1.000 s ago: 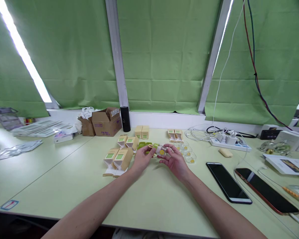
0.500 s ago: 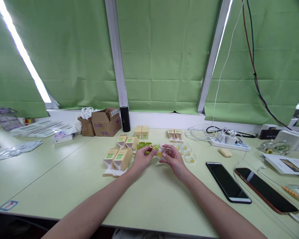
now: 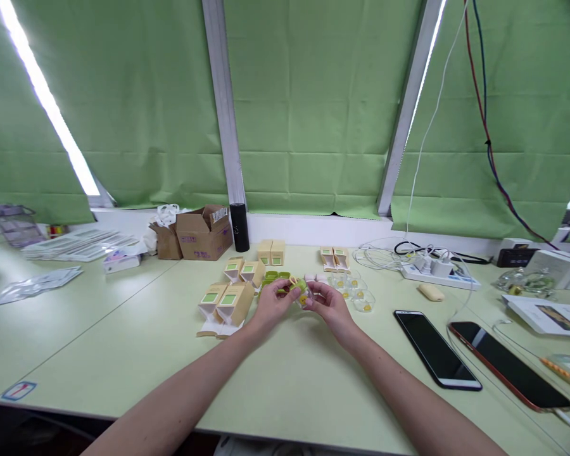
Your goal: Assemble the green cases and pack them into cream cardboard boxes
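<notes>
Over the table's middle, my left hand [image 3: 273,307] is closed on a small green lid [image 3: 299,286] that carries a beige cord loop. My right hand [image 3: 331,307] pinches a little clear container [image 3: 304,299] with a yellow mark. Lid and container meet between my fingertips; whether they are fastened is too small to tell. More green lids [image 3: 277,275] lie just behind my left hand. Clear containers with yellow marks [image 3: 363,301] stand to the right of my right hand. Small white pieces [image 3: 315,277] sit between the two groups.
Open cardboard boxes [image 3: 235,304] with green labels stand at the left, more [image 3: 334,258] behind. Two phones [image 3: 436,348] lie at the right, near a power strip [image 3: 439,275] with tangled cables. A brown carton [image 3: 203,235] and black cylinder [image 3: 239,228] line the back.
The container in my right hand has come against the green lid in my left, and my hands have closed together. The white pieces behind now show. The view has shifted slightly.
</notes>
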Available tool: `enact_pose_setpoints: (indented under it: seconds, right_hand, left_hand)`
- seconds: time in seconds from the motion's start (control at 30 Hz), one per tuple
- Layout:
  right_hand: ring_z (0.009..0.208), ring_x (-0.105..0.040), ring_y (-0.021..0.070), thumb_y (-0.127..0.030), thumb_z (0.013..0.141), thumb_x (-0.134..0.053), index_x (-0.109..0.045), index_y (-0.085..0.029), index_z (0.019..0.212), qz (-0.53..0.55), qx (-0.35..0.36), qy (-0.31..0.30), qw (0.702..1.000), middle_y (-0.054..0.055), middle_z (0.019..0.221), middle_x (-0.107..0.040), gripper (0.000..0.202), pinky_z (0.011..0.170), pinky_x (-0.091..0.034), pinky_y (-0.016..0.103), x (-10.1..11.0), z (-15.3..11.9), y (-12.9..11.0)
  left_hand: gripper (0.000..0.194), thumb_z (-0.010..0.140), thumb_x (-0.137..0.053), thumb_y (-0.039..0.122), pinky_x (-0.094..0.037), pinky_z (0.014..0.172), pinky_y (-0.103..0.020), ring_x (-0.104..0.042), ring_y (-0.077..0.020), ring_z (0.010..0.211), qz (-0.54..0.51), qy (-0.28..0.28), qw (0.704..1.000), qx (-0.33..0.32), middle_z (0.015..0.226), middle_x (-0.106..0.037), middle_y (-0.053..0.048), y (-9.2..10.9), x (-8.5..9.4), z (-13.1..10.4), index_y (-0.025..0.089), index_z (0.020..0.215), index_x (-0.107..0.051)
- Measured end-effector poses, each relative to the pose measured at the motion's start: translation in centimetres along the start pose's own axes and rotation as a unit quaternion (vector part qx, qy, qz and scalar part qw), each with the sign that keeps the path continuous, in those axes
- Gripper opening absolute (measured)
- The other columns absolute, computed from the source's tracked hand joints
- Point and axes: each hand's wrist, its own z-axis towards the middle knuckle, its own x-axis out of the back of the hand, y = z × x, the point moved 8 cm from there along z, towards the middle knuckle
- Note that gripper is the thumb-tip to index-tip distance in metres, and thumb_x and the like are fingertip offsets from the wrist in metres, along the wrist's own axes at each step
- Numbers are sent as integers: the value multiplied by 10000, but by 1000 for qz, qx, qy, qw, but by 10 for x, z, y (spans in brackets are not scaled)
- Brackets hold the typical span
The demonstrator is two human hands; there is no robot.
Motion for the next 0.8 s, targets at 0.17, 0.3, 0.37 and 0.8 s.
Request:
enact_pose_setpoints:
  seconds: [0.17, 0.3, 0.37, 0.8]
  right_hand:
    - [857, -736, 214, -384, 649, -974, -781, -214, 1108, -14, -1, 7, 1000, 74, 1117, -783, 526, 858, -645, 408, 2, 0, 3]
    - [849, -725, 190, -335, 651, -958, -755, -232, 1159, -7, 9, 11, 1000, 70, 1183, -751, 556, 853, -639, 386, 2, -1, 3]
    - [847, -719, 180, -314, 652, -951, -744, -246, 1178, -3, 11, 10, 1000, 63, 1197, -731, 569, 839, -635, 371, 2, -1, 3]
    - [812, -697, 157, -306, 624, -958, -702, -262, 1159, -7, 0, 5, 1000, 35, 1135, -676, 595, 795, -613, 340, -5, -4, 1]
  left_hand:
    - [517, 836, -793, 643, -573, 828, -319, -729, -252, 940, -5, -13, 1000, 5, 1000, -785, -101, -2, 0, 0, 156, 1010, -800]
    - [505, 814, -822, 620, -559, 828, -320, -716, -245, 924, -10, -15, 1000, 12, 994, -775, -93, -4, 0, -1, 156, 1012, -796]
    - [494, 810, -829, 609, -553, 824, -319, -709, -244, 925, -16, -16, 1000, 18, 989, -769, -87, -6, 0, -1, 162, 1017, -796]
    - [538, 789, -834, 652, -512, 768, -317, -674, -228, 861, -35, -33, 998, 39, 914, -734, -77, -15, -3, 1, 145, 960, -779]
